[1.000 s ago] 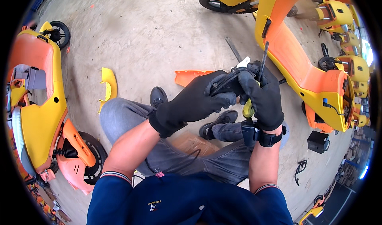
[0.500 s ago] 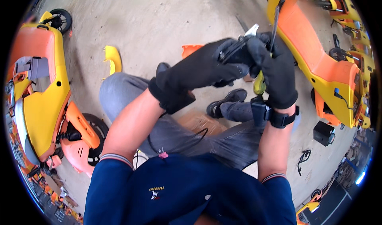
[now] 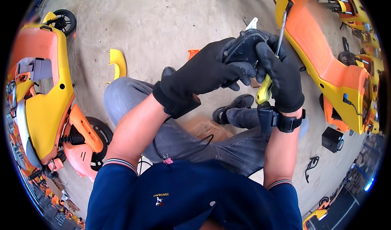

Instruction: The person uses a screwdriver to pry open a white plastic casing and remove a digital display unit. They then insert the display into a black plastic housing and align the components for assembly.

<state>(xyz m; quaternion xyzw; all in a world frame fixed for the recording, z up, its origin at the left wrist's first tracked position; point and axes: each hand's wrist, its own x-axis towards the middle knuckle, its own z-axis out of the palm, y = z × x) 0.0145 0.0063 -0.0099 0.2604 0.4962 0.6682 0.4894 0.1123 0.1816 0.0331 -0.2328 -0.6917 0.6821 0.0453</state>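
Observation:
Both my hands wear black gloves and meet in front of me at the upper right. My left hand (image 3: 207, 69) is closed on a black rounded housing (image 3: 244, 47), whose exact kind I cannot make out. A pale flat tab (image 3: 252, 23) sticks up at the housing's far edge. My right hand (image 3: 285, 79) is closed around a screwdriver (image 3: 264, 90) with a yellow-green handle; its metal shaft slants up and away. The right fingers also touch the housing's right side, and part of that side is hidden behind them.
A yellow and orange scooter body (image 3: 326, 55) lies close on my right, another (image 3: 45, 108) on the left. A yellow curved panel (image 3: 118, 65) rests on the floor ahead. Nearby are a cardboard box (image 3: 207, 128), a black box (image 3: 332, 139) and a small black bracket (image 3: 312, 168).
The housing has turned so that more of its dark face shows. The screwdriver handle has swung slightly left, and its shaft tilts more to the right.

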